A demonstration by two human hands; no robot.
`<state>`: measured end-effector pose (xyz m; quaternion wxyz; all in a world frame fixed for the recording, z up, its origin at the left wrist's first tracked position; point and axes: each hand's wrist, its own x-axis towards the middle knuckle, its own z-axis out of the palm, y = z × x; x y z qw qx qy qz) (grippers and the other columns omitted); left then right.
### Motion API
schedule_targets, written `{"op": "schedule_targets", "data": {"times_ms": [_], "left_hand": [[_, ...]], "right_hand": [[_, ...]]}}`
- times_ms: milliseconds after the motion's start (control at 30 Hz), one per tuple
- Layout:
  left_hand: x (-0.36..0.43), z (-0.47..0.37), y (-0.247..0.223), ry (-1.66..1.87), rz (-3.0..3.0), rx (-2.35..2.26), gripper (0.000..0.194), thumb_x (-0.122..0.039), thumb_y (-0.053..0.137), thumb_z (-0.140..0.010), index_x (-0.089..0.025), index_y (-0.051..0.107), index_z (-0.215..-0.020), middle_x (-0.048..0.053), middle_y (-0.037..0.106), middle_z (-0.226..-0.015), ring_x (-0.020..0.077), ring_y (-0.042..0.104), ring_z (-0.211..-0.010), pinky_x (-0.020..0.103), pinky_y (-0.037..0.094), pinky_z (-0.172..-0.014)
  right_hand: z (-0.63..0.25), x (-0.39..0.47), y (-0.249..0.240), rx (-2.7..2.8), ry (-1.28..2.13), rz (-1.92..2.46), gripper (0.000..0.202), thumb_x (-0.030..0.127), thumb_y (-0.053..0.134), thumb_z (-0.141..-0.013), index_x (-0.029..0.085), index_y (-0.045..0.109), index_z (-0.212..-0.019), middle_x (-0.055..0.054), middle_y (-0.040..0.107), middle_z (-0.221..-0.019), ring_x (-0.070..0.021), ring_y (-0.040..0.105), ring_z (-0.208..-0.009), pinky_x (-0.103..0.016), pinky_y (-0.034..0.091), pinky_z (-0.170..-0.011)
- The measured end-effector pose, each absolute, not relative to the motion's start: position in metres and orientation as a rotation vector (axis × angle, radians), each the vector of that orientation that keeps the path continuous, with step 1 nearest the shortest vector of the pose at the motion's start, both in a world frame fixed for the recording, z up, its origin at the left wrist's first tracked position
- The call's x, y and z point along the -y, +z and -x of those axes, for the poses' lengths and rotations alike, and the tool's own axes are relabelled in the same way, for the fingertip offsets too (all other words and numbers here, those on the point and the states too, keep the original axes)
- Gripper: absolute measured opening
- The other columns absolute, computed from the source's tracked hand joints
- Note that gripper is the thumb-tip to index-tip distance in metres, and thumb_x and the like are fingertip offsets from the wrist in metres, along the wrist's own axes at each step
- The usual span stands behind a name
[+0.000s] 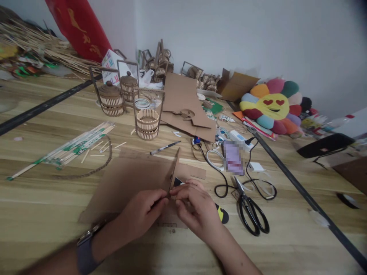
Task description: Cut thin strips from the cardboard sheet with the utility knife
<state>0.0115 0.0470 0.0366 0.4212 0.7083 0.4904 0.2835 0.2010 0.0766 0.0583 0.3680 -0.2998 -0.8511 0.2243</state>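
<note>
Both hands meet at a cardboard piece point(175, 164) that stands on edge, seen nearly end-on. My left hand point(147, 208) pinches its near end between thumb and fingers, a watch on that wrist. From the other side, my right hand point(197, 206) closes its thumb and fingertips on the same edge. Beneath lies a large flat cardboard sheet point(123, 183). A yellow and black tool handle point(221, 214) sticks out past my right hand, which hides most of the tool. Black-handled scissors point(250, 212) rest to the right.
Small handled wooden-slat buckets point(147, 124) stand behind, beside cut cardboard point(183, 95). Wooden sticks in packaging point(77, 145) lie left, a pen point(165, 148) ahead. A phone point(233, 157), power strip point(241, 139) and looped cables spread rightward. A flower cushion point(272, 105) sits farther back.
</note>
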Motion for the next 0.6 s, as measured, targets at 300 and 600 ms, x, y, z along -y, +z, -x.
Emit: {"op": "schedule_targets", "data": {"times_ms": [300, 600], "left_hand": [[-0.0507, -0.0087, 0.0337, 0.737, -1.867, -1.173, 0.029, -0.036, 0.038, -0.095, -0.02, 0.051, -0.075, -0.001, 0.054, -0.068, 0.0151, 0.05, -0.064, 0.023, 0.032, -0.059], [-0.0529, -0.0109, 0.0328, 0.666, -1.737, -1.243, 0.029, -0.036, 0.039, -0.092, -0.019, 0.053, -0.073, 0.0, 0.058, -0.066, 0.0162, 0.055, -0.061, 0.024, 0.034, -0.057]], "right_hand": [[-0.2059, -0.0799, 0.0634, 2.137, 0.703, 0.771, 0.015, 0.009, 0.053, -0.082, 0.024, 0.052, -0.082, 0.001, 0.073, -0.089, -0.0144, 0.067, -0.082, -0.034, 0.045, -0.085], [-0.2003, -0.0747, 0.0578, 2.29, 0.5, 0.726, 0.013, 0.01, 0.053, -0.085, 0.023, 0.052, -0.087, -0.003, 0.073, -0.092, -0.0171, 0.068, -0.09, -0.039, 0.042, -0.091]]}}
